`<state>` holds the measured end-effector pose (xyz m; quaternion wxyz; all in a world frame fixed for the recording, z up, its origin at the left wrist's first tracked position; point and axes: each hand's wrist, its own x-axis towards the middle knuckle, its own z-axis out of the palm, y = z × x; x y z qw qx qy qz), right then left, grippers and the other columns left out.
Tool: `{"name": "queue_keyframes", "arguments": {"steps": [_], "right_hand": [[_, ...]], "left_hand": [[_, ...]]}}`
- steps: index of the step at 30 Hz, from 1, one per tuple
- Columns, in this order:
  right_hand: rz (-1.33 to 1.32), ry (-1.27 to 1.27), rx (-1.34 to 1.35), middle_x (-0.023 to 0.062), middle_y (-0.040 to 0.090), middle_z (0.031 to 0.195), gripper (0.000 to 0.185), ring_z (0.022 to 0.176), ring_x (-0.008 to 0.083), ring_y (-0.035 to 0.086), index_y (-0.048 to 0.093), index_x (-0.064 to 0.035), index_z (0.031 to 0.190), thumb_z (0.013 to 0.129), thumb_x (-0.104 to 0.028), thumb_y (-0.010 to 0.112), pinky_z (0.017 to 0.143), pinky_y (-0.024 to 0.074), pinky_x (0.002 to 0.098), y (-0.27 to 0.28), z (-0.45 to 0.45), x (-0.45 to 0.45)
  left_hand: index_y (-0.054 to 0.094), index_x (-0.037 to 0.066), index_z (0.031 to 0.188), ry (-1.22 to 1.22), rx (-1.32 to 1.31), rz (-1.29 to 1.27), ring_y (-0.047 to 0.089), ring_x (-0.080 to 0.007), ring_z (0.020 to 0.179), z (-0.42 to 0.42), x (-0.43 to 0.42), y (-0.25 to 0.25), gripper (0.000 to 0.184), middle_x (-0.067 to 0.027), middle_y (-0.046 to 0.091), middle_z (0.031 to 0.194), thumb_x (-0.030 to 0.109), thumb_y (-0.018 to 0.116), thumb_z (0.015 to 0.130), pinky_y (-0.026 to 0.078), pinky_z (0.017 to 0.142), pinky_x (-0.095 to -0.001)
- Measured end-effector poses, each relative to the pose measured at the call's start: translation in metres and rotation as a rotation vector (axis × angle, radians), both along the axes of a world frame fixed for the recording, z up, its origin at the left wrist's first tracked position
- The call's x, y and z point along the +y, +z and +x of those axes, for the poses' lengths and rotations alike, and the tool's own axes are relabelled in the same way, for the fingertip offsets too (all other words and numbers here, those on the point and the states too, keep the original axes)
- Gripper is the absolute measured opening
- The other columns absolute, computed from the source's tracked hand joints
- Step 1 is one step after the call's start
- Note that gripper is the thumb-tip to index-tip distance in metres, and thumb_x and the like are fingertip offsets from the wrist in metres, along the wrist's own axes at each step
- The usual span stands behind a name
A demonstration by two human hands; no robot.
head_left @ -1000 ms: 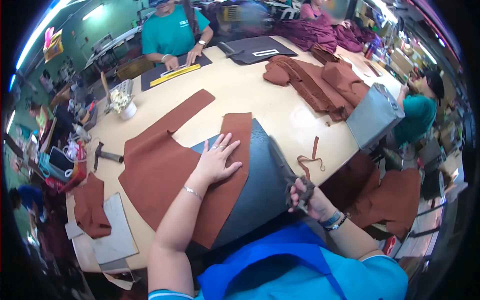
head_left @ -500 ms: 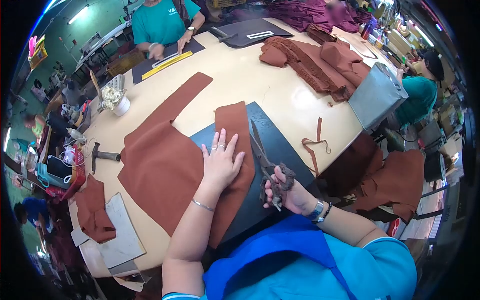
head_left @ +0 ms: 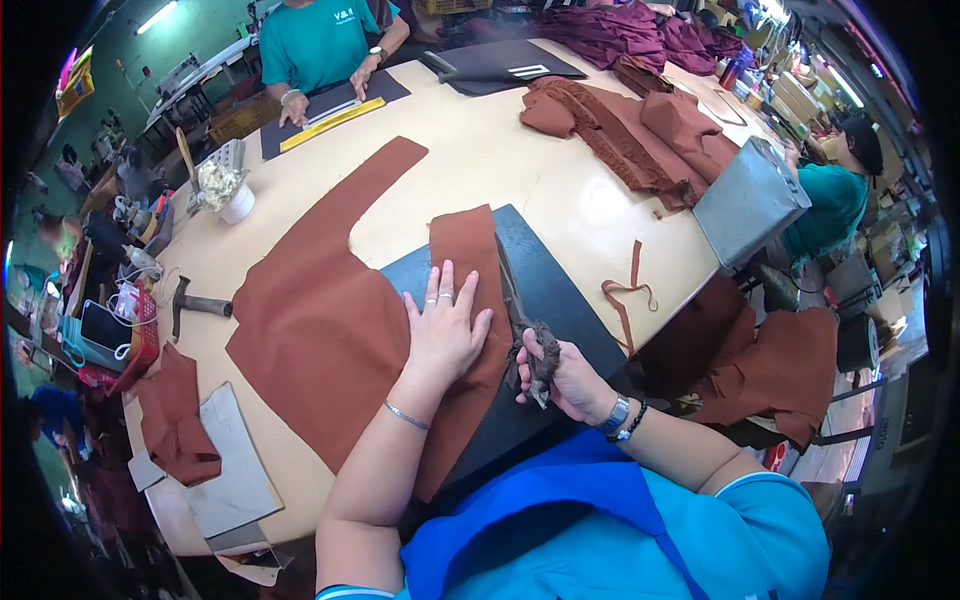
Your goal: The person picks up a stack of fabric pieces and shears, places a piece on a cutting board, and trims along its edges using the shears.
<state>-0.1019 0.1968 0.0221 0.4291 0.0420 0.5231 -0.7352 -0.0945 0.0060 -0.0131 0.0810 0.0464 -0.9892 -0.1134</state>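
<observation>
Brown leather [head_left: 320, 310] lies spread over the table and partly over a dark board [head_left: 570, 310]. My left hand [head_left: 444, 325] rests flat on the leather strip near its right edge, fingers spread. My right hand [head_left: 570, 382] is wrapped round the handles of large scissors [head_left: 540, 360], whose handles look wrapped in dark material. The scissor blades point up along the right edge of the leather, nearly closed together. A thin leather offcut [head_left: 632, 285] lies right of the board.
A hammer [head_left: 200, 303] and a white pot [head_left: 236, 202] stand left. A metal box [head_left: 752, 200] and piled leather [head_left: 640, 150] are at the right. Across the table a co-worker's hands touch a yellow ruler [head_left: 332, 124]. Grey sheets [head_left: 235, 470] lie lower left.
My right hand has brought the scissors left, from over the board to the leather's edge. The blades have come together. My left hand stays flat on the leather.
</observation>
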Motion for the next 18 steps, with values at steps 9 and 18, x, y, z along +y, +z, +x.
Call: {"name": "queue_keyframes", "arguments": {"steps": [9, 18], "right_hand": [[-0.005, -0.006, 0.024, -0.0001, 0.055, 0.069, 0.034, 0.063, 0.0109, 0.057, 0.055, -0.0084, 0.085, 0.09, -0.042, 0.059, 0.059, 0.0541, 0.0317, -0.003, -0.001, 0.0], [0.024, -0.027, 0.024, 0.0006, 0.057, 0.068, 0.035, 0.061, 0.011, 0.058, 0.057, -0.0086, 0.085, 0.09, -0.043, 0.058, 0.058, 0.0546, 0.032, -0.005, -0.019, -0.008]], "left_hand": [[0.037, 0.015, 0.141, -0.009, -0.024, 0.01, 0.022, -0.0348, 0.139, 0.002, 0.002, 0.004, 0.056, -0.0197, 0.025, 0.149, 0.04, 0.047, 0.091, 0.019, 0.104, -0.0662], [0.038, 0.015, 0.14, -0.036, -0.016, 0.006, 0.024, -0.0352, 0.138, 0.005, 0.007, 0.007, 0.057, -0.0202, 0.026, 0.148, 0.039, 0.048, 0.09, 0.02, 0.103, -0.0663]]}}
